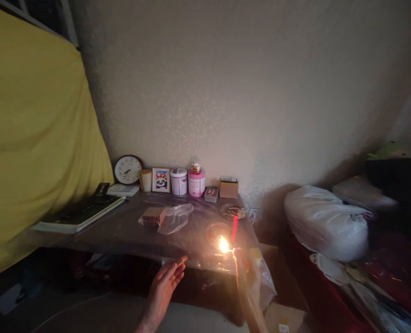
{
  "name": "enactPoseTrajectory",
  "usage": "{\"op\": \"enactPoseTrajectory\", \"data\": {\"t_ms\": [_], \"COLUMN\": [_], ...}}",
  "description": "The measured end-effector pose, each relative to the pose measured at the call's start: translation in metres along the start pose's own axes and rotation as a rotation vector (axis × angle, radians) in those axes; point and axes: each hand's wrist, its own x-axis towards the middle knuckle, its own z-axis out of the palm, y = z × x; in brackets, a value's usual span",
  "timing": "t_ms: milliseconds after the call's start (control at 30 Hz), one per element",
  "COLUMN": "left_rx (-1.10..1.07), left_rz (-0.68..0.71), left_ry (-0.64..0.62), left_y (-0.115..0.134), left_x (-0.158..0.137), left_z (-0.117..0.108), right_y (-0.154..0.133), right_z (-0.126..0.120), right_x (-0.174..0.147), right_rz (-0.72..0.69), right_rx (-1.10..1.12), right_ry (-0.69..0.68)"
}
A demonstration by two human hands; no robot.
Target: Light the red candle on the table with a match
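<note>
My left hand (164,286) is in front of the table's near edge, its fingers closed on a small matchbox (182,261). Between the fingertips of my right hand (245,268) is a thin match (231,250), burning with a bright flame (223,244) at its left end. A red candle (235,227) stands upright just behind that hand, with no flame at its top. Left of the candle, a round dish (212,231) lies flat on the table. The glare blurs the right fingers.
A pack of matchboxes (153,216) lies with a clear plastic wrapper (177,217) on the table. Along the wall stand a clock (128,169), a framed panda picture (161,180), tins (196,184) and a cardboard box (229,187). White bags (326,222) sit at right.
</note>
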Motion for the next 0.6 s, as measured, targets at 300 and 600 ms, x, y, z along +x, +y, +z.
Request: {"op": "enactPoseTrajectory", "data": {"t_ms": [300, 600], "left_rx": [-0.052, -0.082], "left_rz": [-0.043, -0.065], "left_ry": [0.018, 0.02], "left_y": [-0.002, -0.003], "left_x": [-0.004, -0.002], "left_z": [-0.008, -0.012], "right_y": [0.006, 0.01], "right_z": [0.002, 0.005], "right_x": [0.002, 0.01], "right_rz": [0.106, 0.078], "right_rx": [0.042, 0.062], "right_ry": [-0.042, -0.038]}}
